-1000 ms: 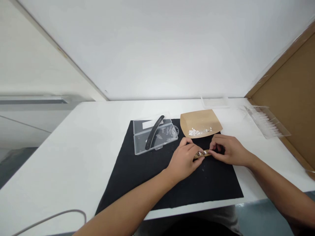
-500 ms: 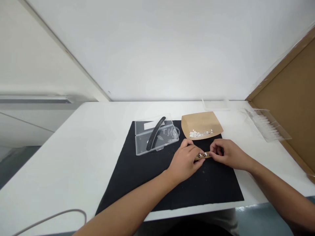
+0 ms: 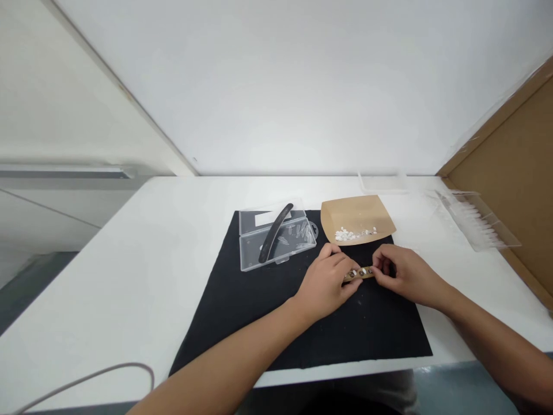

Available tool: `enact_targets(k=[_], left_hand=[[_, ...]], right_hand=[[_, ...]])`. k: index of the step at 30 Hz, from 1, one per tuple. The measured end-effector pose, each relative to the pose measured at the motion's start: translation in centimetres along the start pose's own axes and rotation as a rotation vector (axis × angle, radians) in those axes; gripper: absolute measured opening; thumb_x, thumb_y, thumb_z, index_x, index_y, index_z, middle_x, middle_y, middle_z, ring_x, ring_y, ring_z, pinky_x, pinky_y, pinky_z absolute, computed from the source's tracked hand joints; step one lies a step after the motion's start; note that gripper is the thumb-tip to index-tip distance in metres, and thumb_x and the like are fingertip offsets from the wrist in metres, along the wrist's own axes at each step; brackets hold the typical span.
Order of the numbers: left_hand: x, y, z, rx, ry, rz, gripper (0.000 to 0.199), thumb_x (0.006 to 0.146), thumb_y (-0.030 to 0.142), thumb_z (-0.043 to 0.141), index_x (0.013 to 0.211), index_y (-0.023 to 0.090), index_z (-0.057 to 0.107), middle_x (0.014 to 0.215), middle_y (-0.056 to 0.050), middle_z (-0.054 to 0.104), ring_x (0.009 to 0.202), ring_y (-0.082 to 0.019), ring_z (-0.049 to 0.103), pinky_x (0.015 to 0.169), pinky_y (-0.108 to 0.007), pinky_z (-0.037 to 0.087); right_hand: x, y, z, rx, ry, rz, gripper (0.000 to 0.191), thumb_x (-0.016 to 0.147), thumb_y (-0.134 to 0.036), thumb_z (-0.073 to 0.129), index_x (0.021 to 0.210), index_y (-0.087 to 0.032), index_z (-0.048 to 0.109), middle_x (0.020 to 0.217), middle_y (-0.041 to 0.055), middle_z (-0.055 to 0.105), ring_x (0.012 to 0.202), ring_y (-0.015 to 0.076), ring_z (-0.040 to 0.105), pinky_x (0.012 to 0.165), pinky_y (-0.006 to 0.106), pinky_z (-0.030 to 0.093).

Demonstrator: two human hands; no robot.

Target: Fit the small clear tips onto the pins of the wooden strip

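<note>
Over the black cloth [image 3: 242, 311], my left hand [image 3: 330, 279] is closed on the left part of a narrow tan strip [image 3: 358, 274] that carries small dark round pieces and white bits. At the strip's right end, the thumb and forefinger of my right hand [image 3: 400, 274] are pressed together on it. Just beyond the hands sits a brown paper tray [image 3: 356, 210] with several small white pieces [image 3: 349, 234] near its front. What my left fingers cover of the strip is hidden.
An open clear plastic case [image 3: 250, 253] holds clear slivers, with a black curved file [image 3: 274, 233] lying across it. On the right, a clear packet of nail tips [image 3: 475, 222] rests beside a cardboard panel [image 3: 518, 173]. A cable [image 3: 95, 374] curves at the lower left.
The view has shifted slightly, so most things appear a little further right. Both hands remain on the strip, and slightly more of it shows between them.
</note>
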State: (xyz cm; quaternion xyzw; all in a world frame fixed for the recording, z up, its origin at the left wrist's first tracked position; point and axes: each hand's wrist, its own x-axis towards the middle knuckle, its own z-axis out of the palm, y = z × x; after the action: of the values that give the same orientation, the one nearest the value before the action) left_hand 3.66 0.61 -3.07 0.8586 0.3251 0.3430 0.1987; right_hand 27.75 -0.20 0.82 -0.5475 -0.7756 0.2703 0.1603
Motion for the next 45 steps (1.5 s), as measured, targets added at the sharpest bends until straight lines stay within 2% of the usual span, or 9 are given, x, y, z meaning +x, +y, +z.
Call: enact_targets(k=[13, 18, 25, 30, 38, 42, 45], left_hand=[[0.0, -0.5, -0.8, 0.086, -0.121, -0.016, 0.018, 0.090, 0.028, 0.082, 0.101, 0.019, 0.070, 0.099, -0.006, 0.073, 0.092, -0.024, 0.063, 0.082, -0.038, 0.052], [0.0, -0.6, -1.1, 0.138, -0.164, -0.024, 0.023, 0.089, 0.033, 0.084, 0.101, 0.018, 0.070, 0.099, -0.006, 0.072, 0.092, -0.024, 0.064, 0.080, -0.038, 0.050], [0.0, -1.5, -2.3, 0.227, -0.230, 0.024, 0.031, 0.089, 0.046, 0.083, 0.101, 0.020, 0.072, 0.095, -0.005, 0.072, 0.091, -0.024, 0.064, 0.077, -0.037, 0.042], [0.3, -2.1, -3.5, 0.251, -0.250, 0.103, 0.032, 0.091, 0.051, 0.080, 0.100, 0.021, 0.073, 0.093, -0.004, 0.073, 0.092, -0.023, 0.065, 0.081, -0.038, 0.038], [0.3, -2.7, -4.8, 0.231, -0.266, 0.123, 0.026, 0.085, 0.046, 0.086, 0.096, 0.024, 0.079, 0.087, -0.002, 0.072, 0.092, -0.022, 0.065, 0.108, -0.046, 0.033], [0.4, -3.1, -5.3, 0.164, -0.296, 0.123, 0.029, 0.085, 0.049, 0.087, 0.096, 0.024, 0.080, 0.086, -0.002, 0.073, 0.092, -0.022, 0.066, 0.108, -0.045, 0.033], [0.3, -3.2, -5.5, 0.142, -0.311, 0.116, 0.024, 0.089, 0.045, 0.085, 0.097, 0.023, 0.080, 0.088, -0.002, 0.075, 0.092, -0.022, 0.066, 0.103, -0.042, 0.035]], right_hand=[[0.2, 1.3, -0.7, 0.068, -0.092, -0.071, 0.010, 0.096, -0.033, 0.067, 0.098, -0.024, 0.063, 0.087, 0.0015, 0.072, 0.072, 0.0157, 0.063, 0.065, 0.028, 0.048], [0.4, 1.5, -0.4, 0.079, -0.109, -0.116, 0.015, 0.098, -0.033, 0.065, 0.110, -0.025, 0.068, 0.095, 0.0029, 0.073, 0.079, 0.0167, 0.066, 0.068, 0.029, 0.051], [0.6, 2.1, -0.8, 0.077, -0.147, -0.141, 0.021, 0.101, -0.043, 0.065, 0.100, -0.025, 0.075, 0.093, 0.0040, 0.072, 0.075, 0.0163, 0.065, 0.067, 0.029, 0.051], [0.7, 2.1, -1.2, 0.069, -0.188, -0.157, 0.022, 0.102, -0.043, 0.063, 0.099, -0.024, 0.073, 0.093, 0.0040, 0.071, 0.077, 0.0170, 0.064, 0.071, 0.031, 0.051], [1.0, 2.6, -0.8, 0.036, -0.188, -0.206, 0.019, 0.101, -0.042, 0.064, 0.097, -0.024, 0.071, 0.091, 0.0026, 0.070, 0.075, 0.0162, 0.063, 0.071, 0.030, 0.050], [1.3, 2.8, -0.6, 0.045, -0.198, -0.233, 0.024, 0.105, -0.043, 0.059, 0.108, -0.026, 0.075, 0.092, 0.0027, 0.070, 0.075, 0.0161, 0.064, 0.071, 0.030, 0.051], [1.6, 3.0, -0.8, 0.054, -0.223, -0.256, 0.027, 0.106, -0.046, 0.058, 0.109, -0.028, 0.078, 0.094, 0.0034, 0.071, 0.079, 0.0168, 0.066, 0.073, 0.031, 0.050]])
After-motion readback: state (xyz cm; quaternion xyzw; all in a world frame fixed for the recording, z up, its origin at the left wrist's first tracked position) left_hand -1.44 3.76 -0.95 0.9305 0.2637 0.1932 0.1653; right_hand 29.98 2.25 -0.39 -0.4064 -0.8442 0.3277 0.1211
